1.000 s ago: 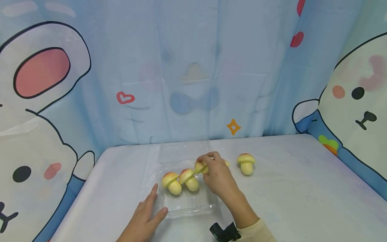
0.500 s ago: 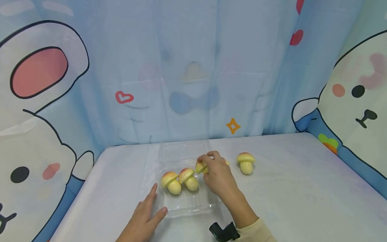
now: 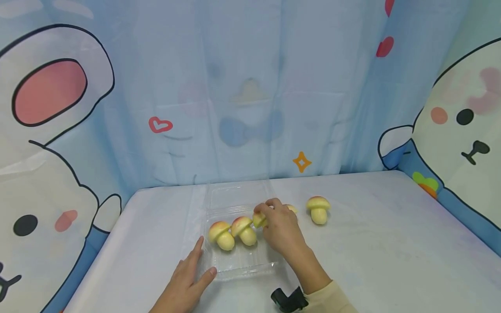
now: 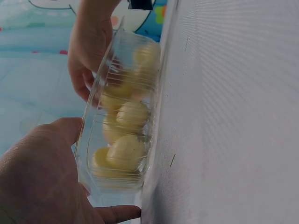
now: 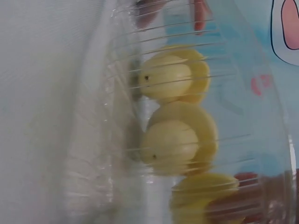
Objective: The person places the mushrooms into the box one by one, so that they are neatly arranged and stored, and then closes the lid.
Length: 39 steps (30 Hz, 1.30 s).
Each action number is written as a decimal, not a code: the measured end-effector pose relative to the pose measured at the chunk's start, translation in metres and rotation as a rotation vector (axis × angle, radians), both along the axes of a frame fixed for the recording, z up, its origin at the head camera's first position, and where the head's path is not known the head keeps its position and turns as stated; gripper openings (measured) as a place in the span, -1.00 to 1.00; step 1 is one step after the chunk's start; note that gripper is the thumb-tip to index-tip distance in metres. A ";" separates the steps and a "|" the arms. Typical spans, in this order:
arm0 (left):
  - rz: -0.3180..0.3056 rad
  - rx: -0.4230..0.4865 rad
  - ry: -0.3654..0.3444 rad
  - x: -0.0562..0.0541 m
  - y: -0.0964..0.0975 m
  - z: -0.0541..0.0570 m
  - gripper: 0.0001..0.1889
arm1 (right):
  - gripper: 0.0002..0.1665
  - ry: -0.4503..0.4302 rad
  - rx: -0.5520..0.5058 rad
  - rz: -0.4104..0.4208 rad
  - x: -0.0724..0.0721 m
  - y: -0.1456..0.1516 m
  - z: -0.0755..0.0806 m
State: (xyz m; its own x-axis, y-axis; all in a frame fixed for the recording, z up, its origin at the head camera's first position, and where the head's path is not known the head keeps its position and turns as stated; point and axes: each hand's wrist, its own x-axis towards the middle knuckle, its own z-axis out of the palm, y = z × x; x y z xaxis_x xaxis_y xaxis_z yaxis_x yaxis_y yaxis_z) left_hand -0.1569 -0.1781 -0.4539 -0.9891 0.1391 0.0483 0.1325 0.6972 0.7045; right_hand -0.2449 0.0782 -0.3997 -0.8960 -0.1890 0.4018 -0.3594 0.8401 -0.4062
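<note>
Inside the clear plastic clamshell box (image 3: 250,271), two yellow mushroom-shaped pieces with red-tinged caps lie side by side: a left mushroom (image 3: 225,241) and a middle mushroom (image 3: 247,237). My right hand (image 3: 283,228) reaches over the box's right side, fingers curled round a third mushroom (image 3: 258,220) close beside the middle one. The hand covers much of it. My left hand (image 3: 185,278) rests along the box's left edge, thumb and fingers spread. In the left wrist view that hand (image 4: 46,172) touches the box wall, through which the mushrooms (image 4: 126,151) show.
Another mushroom (image 3: 318,210) lies on the white table (image 3: 391,243), right of the box. One more mushroom (image 3: 292,209) peeks out from behind my right hand. The box's open lid (image 3: 238,195) extends toward the blue curtain (image 3: 250,56) at the back.
My right hand has lowered very slightly with the mushroom, which sits a little closer to the middle one. The left hand keeps its place at the box edge.
</note>
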 end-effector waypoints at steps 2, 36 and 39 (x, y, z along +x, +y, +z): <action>0.002 -0.005 0.004 0.000 0.000 0.000 -0.16 | -0.41 -0.001 0.016 0.002 -0.001 0.000 -0.002; 0.005 0.007 -0.022 0.001 0.002 0.003 -0.14 | -0.45 -0.006 0.106 -0.036 0.000 0.000 -0.012; 0.003 0.007 -0.017 0.001 0.002 0.002 -0.14 | -0.45 -0.016 0.093 -0.035 0.001 0.001 -0.011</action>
State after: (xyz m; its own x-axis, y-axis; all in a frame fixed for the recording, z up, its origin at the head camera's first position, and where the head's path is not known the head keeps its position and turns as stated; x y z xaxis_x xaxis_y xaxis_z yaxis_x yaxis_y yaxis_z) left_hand -0.1560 -0.1760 -0.4522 -0.9902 0.1361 0.0326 0.1186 0.6923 0.7118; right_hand -0.2443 0.0788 -0.4110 -0.9088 -0.1936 0.3696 -0.3234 0.8865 -0.3309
